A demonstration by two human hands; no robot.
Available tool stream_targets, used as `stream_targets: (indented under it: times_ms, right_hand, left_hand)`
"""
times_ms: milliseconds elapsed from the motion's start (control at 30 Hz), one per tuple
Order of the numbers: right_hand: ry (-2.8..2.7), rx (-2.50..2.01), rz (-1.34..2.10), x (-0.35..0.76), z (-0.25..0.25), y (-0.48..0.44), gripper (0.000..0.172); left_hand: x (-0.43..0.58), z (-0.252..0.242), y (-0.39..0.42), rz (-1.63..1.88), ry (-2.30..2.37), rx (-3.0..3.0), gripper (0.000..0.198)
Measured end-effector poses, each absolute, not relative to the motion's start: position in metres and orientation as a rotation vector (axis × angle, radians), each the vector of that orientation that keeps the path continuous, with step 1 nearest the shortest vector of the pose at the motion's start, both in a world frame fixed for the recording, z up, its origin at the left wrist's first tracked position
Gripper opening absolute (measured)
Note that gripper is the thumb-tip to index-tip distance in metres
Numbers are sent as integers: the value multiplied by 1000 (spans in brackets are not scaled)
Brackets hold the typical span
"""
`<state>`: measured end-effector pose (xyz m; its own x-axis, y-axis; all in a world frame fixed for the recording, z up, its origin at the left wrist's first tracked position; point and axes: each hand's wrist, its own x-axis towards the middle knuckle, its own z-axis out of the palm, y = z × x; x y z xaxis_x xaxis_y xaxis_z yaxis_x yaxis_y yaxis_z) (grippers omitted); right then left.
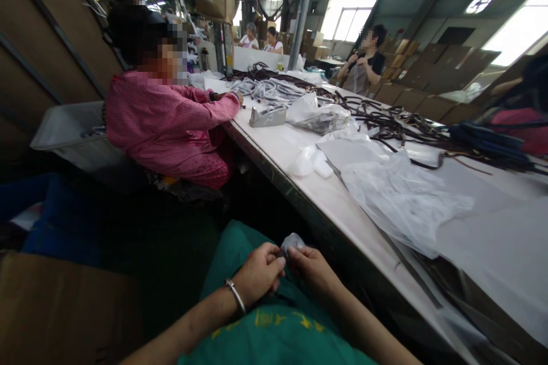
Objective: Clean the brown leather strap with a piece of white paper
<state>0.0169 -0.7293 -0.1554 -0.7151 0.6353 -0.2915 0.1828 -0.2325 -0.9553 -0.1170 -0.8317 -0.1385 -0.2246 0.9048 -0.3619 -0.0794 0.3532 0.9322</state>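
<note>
My left hand [256, 275], with a silver bangle at its wrist, is closed in a pinch above the green apron [240, 245] on my lap. A small dark thing shows at its fingertips, too small to name. My right hand [317, 270] is close beside it, thumb and fingers pinched at the lower edge of a crumpled piece of translucent white plastic [293, 240]. The plastic stands up between the two hands. Whether the dark bit and the plastic are joined, I cannot tell.
The white worktable [299, 182] runs along my right. On it lie plastic sheets [398, 188], a tape dispenser [268, 116] and many dark straps [385, 117]. A person in pink [166, 120] sits at its left edge. A cardboard box [64, 308] stands at lower left.
</note>
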Motion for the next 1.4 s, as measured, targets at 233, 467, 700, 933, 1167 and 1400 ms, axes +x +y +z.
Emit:
stream_targets:
  times_ms: [233, 467, 700, 933, 1167, 1400]
  right_hand:
    - [-1970, -1107, 1740, 19, -171, -718, 59]
    - [-2246, -987, 791, 25, -144, -726, 25]
    - [-2646, -770, 251, 14, -145, -727, 18]
    - [-2692, -479, 546, 14, -152, -730, 24]
    - [-2252, -873, 1112, 26, -168, -718, 21]
    - [-2106, -983, 1186, 26, -181, -707, 20]
  left_hand:
    - [-116, -145, -831, 1199, 1220, 628, 57]
    - [-116, -148, -827, 1277, 1348, 605, 44]
    - [-110, -153, -824, 1277, 1320, 603, 51]
    - [-107, -165, -821, 1344, 1243, 540, 51]
    - [-132, -168, -838, 1019, 1382, 870, 63]
    - [-158, -155, -870, 601, 1638, 1241, 34]
